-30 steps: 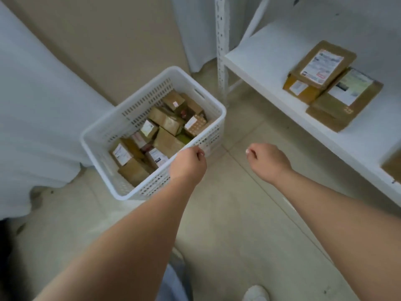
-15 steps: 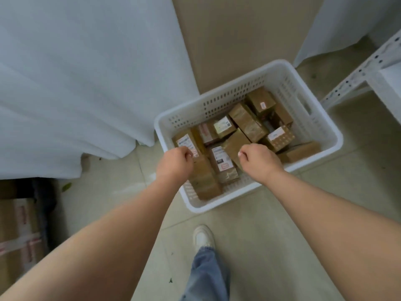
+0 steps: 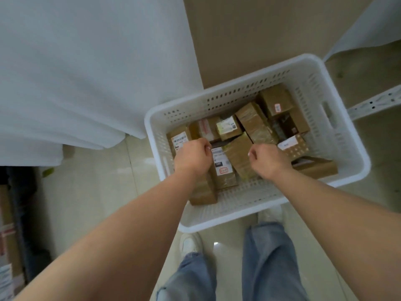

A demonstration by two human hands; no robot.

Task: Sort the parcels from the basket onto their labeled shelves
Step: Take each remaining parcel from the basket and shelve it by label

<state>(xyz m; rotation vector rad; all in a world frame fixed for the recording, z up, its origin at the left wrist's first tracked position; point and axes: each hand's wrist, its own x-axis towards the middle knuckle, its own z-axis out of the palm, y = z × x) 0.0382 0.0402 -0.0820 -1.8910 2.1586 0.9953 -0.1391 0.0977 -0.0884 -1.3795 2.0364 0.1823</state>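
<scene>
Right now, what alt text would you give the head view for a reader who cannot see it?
Seen from above, a person's left hand and right hand, fingers curled, reach over brown parcels in a white perforated basket on a tiled floor. One parcel with a white label lies between the hands. The person's jeans show below, and white cloth hangs at left.

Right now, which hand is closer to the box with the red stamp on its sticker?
Left. The left hand sits right beside the red-stamp box, overlapping its left edge. The right hand is farther right, past the plain taped box.
</scene>
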